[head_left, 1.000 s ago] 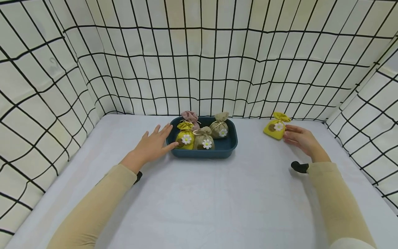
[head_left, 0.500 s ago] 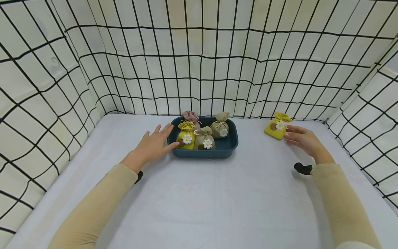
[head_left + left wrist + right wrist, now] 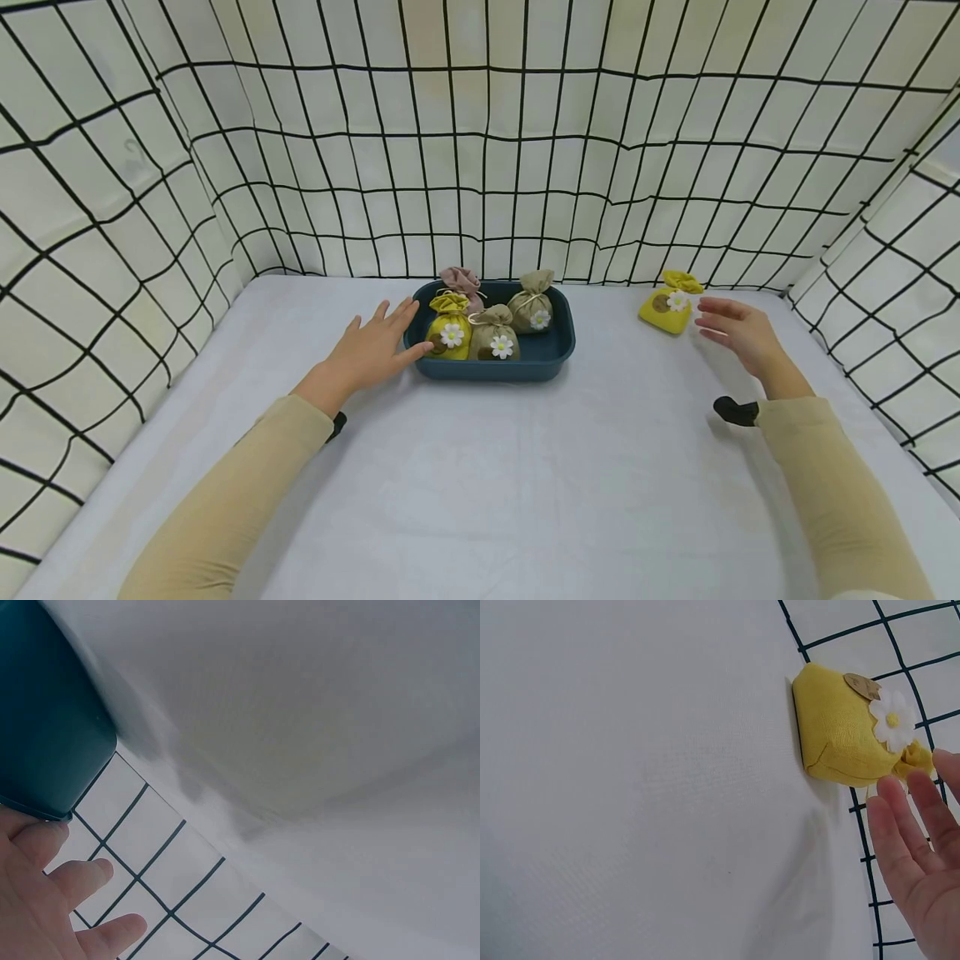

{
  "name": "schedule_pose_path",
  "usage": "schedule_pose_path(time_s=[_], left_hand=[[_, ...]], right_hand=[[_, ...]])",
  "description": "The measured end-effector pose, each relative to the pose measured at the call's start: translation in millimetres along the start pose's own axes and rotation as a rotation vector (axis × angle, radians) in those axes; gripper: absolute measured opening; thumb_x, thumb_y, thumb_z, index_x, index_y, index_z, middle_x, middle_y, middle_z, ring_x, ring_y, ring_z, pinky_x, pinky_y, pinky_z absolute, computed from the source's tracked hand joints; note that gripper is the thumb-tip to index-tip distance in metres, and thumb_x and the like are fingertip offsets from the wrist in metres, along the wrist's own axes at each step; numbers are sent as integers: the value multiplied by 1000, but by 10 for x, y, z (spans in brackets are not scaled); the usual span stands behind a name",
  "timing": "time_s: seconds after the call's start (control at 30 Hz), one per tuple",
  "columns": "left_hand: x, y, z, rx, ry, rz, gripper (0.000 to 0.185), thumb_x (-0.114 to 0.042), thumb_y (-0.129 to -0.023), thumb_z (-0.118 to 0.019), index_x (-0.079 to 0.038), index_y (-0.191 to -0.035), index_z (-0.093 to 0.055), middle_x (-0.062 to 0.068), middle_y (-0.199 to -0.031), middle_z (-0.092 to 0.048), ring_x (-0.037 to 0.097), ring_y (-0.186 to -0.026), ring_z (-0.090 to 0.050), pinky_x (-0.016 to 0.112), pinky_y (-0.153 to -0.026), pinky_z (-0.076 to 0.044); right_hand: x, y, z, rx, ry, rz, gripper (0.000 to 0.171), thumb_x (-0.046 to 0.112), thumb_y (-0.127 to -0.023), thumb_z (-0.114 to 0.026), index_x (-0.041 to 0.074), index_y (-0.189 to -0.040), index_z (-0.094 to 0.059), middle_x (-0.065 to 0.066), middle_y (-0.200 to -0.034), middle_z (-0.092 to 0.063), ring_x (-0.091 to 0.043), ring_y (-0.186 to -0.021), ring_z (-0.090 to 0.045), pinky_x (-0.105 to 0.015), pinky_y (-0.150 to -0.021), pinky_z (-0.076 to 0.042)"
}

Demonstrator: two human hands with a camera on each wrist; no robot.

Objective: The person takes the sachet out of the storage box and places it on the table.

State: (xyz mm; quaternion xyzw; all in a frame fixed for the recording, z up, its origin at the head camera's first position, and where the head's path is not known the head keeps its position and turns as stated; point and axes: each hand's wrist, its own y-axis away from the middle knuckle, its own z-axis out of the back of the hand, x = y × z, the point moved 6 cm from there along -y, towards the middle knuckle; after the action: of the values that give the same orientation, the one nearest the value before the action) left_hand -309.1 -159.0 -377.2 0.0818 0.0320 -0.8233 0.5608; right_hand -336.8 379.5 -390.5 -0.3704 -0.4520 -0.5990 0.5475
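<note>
My left hand (image 3: 371,350) lies with spread fingers over the left rim of a dark teal tub (image 3: 517,371); its thumb reaches along the front of a yellow drawstring pouch with a white daisy (image 3: 448,333). Also in the tub are two beige pouches, one in front (image 3: 491,333) and one behind (image 3: 531,304), and a pink pouch (image 3: 460,283) partly hidden at the back. On the table to the right stands another yellow daisy pouch (image 3: 667,310). Just right of it is my right hand (image 3: 742,333), fingers extended and holding nothing; the right wrist view shows its fingertips close by the pouch's gathered top (image 3: 913,759).
White cloth covers the table (image 3: 510,483). A white wall with a black grid (image 3: 502,167) rises behind the tub and along both sides. Black wrist mounts stick out below each sleeve, the right one (image 3: 735,410) plainly visible.
My right hand has drawn back slightly to the right, opening a small gap from the lone yellow pouch. The left hand stays at the tub's rim.
</note>
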Motion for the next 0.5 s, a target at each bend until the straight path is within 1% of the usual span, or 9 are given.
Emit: schedule_pose_path(time_s=[0.03, 0.1, 0.17, 0.23, 0.27, 0.37, 0.43, 0.5], left_hand=[[-1, 0, 1, 0, 1, 0, 87, -63, -104, -42, -6, -165, -16, 12, -170, -15, 45, -153, -11, 74, -114, -13], [-3, 4, 2, -2, 1, 0, 87, -63, -104, -42, -6, -165, -16, 12, -170, -15, 46, -153, -12, 74, -114, -13], [-2, -1, 1, 0, -2, 1, 87, -63, -104, -42, -7, -165, -16, 12, -170, -15, 45, -153, -11, 74, -115, -13], [-4, -1, 2, 0, -4, 1, 87, -63, -104, -42, -7, -165, -16, 12, -170, -15, 45, -153, -12, 74, -115, -13], [-5, -1, 3, 1, -4, 2, 87, -63, -104, -42, -7, -165, -16, 12, -170, -15, 45, -153, -12, 74, -115, -13], [-4, 0, 5, 3, -6, 3, 87, -63, -104, -42, -7, -165, -16, 12, -170, -14, 45, -153, -12, 74, -115, -13], [-2, 1, 5, 5, -5, 4, 87, -63, -104, -42, -6, -165, -16, 12, -170, -14, 45, -153, -11, 74, -115, -13], [-3, 0, 6, 6, -4, 3, 87, -63, -104, -42, -6, -165, -16, 12, -170, -15, 45, -153, -11, 74, -115, -13]], right_hand=[[9, 9, 4, -16, -13, 9, 54, 21, -110, -50, -2, -156, -36, -14, -147, -44, 5, -102, -60, -21, -97, -50], [28, 25, 11, -44, -40, 29, 49, 19, -109, -53, -1, -152, -42, -7, -136, -52, 4, -100, -62, -19, -93, -52], [48, 38, 12, -65, -57, 49, 47, 19, -107, -56, -1, -148, -46, 0, -127, -56, 4, -98, -63, -16, -89, -53], [71, 53, 8, -76, -59, 70, 48, 20, -107, -58, -3, -147, -47, 6, -119, -58, 4, -97, -64, -14, -85, -53], [79, 55, 3, -79, -43, 77, 53, 21, -107, -58, -6, -149, -43, 7, -119, -58, 4, -97, -64, -14, -86, -53], [117, 71, -24, -73, 3, 96, 59, 26, -107, -57, -8, -152, -39, 10, -119, -57, 5, -99, -63, -14, -86, -53], [150, 87, -54, -64, 17, 109, 60, 28, -107, -57, -8, -152, -38, 11, -120, -56, 5, -100, -63, -14, -87, -53], [190, 104, -90, -55, 28, 128, 60, 28, -107, -56, -8, -152, -39, 8, -123, -57, 4, -101, -63, -15, -88, -52]])
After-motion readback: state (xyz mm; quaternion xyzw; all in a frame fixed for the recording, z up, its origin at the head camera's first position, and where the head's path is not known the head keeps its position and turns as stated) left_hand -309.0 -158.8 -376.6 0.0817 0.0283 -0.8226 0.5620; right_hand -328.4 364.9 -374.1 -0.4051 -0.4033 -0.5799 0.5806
